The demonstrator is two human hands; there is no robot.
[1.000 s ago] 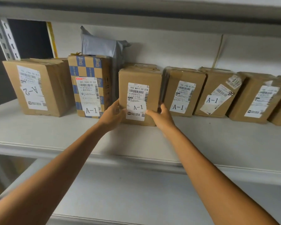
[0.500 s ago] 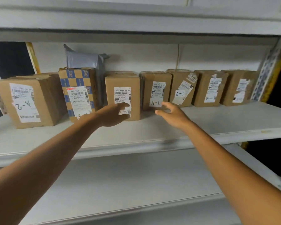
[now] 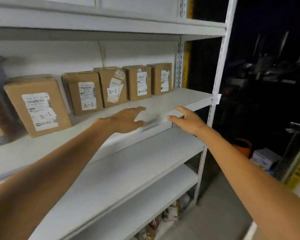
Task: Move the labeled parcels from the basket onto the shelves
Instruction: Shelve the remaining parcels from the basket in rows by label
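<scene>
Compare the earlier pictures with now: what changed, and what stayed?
Both hands released the large A-1 parcel. The left hand and right hand drew back rightward, open, holding nothing. That parcel and its neighbours stay upright in their row on the shelf.

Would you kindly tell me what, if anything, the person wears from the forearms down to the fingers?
Nothing shows: both forearms are bare to the picture's edge, with no sleeves. The left grip and the right grip are ungloved bare hands, and no watch, bracelet or ring is visible.
</scene>
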